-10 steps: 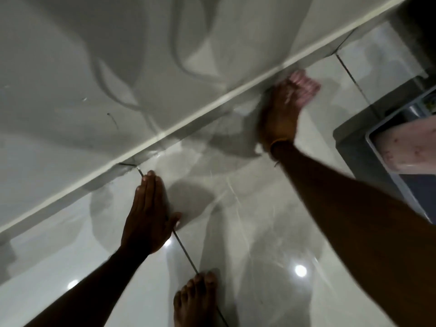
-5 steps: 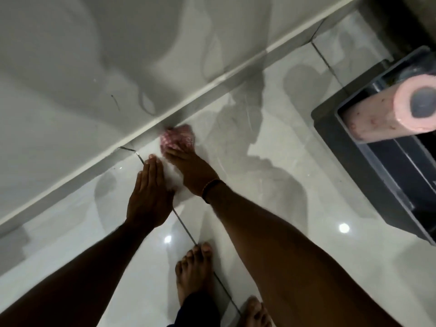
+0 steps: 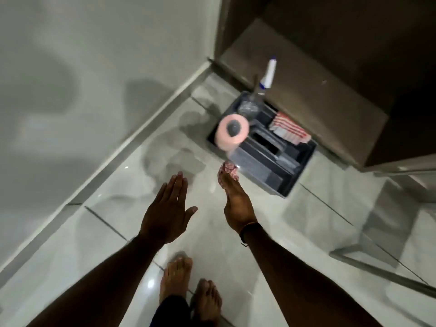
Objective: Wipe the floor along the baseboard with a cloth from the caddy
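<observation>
Two hands hover above the floor (image 3: 236, 244): the left hand (image 3: 166, 208) is spread empty, the right hand (image 3: 236, 199) pinches the cloth (image 3: 228, 169) beside the caddy (image 3: 295, 175). Better press the cloth flat along the baseboard (image 3: 132, 147), with overlapping strokes.

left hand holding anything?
No. The left hand is open and flat with nothing in it; only the right hand pinches the cloth.

Glossy pale tile floor (image 3: 271, 232) with dark grout lines, reflecting ceiling light spots. Plain white wall (image 3: 82, 55) at left. Brown cabinet (image 3: 318, 90) in far corner.
</observation>
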The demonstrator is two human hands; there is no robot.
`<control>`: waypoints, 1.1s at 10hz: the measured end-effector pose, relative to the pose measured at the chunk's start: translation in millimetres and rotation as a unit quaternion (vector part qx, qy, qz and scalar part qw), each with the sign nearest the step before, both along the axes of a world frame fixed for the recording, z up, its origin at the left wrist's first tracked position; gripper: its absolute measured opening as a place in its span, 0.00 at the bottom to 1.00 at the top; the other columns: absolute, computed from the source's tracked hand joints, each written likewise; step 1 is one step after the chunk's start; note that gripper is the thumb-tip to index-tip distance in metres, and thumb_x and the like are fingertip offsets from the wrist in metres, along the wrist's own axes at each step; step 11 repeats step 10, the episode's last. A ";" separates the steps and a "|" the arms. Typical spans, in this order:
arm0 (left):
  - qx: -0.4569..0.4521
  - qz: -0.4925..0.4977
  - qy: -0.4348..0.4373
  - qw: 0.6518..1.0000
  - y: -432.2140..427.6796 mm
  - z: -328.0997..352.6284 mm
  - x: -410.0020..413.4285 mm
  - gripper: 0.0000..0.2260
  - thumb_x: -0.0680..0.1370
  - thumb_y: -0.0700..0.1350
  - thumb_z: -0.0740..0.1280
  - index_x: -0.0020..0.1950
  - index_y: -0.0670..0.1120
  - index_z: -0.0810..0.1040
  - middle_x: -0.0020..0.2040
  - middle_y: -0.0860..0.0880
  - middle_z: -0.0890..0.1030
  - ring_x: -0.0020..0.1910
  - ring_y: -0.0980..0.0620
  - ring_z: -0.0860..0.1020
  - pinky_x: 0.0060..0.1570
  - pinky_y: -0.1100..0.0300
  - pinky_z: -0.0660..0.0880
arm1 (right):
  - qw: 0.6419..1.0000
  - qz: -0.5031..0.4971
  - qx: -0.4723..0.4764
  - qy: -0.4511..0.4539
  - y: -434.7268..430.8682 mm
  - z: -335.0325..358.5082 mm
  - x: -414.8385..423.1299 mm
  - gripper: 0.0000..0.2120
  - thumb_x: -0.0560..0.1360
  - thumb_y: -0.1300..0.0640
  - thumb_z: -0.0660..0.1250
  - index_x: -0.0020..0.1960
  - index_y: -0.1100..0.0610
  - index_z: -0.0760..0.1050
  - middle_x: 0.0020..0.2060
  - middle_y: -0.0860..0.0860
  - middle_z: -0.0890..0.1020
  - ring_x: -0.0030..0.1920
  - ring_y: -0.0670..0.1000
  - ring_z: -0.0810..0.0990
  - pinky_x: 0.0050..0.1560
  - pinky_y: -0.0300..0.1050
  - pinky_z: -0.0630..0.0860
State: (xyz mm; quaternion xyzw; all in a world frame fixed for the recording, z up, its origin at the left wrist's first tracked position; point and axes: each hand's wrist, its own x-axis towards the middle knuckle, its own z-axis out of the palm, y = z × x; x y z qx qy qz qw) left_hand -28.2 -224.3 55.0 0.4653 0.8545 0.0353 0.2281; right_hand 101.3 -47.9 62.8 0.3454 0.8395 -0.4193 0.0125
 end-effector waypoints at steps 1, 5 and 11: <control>0.030 -0.059 -0.009 0.998 60.4 8.3 26.6 0.37 0.84 0.64 0.45 0.83 0.37 0.57 0.84 0.37 0.58 0.84 0.38 0.59 0.81 0.44 0.62 | 0.997 -0.065 0.043 -0.029 56.8 21.9 44.6 0.44 0.69 0.83 0.54 0.81 0.57 0.66 0.82 0.53 0.68 0.83 0.54 0.64 0.86 0.52 0.59; 0.063 -0.199 0.021 0.978 228.7 -96.0 63.8 0.36 0.84 0.62 0.41 0.85 0.39 0.48 0.86 0.39 0.47 0.86 0.41 0.47 0.84 0.45 0.48 | 0.981 -0.106 0.140 -0.082 228.1 -73.3 86.4 0.44 0.72 0.79 0.63 0.84 0.58 0.58 0.85 0.55 0.58 0.86 0.59 0.54 0.87 0.51 0.53; 0.061 -0.213 0.045 0.974 227.5 -99.2 44.9 0.36 0.84 0.61 0.43 0.84 0.37 0.49 0.86 0.37 0.48 0.86 0.40 0.47 0.84 0.46 0.46 | 0.964 -0.070 0.177 -0.188 207.0 -112.0 68.4 0.37 0.85 0.49 0.56 0.86 0.56 0.40 0.87 0.56 0.43 0.86 0.65 0.41 0.86 0.65 0.45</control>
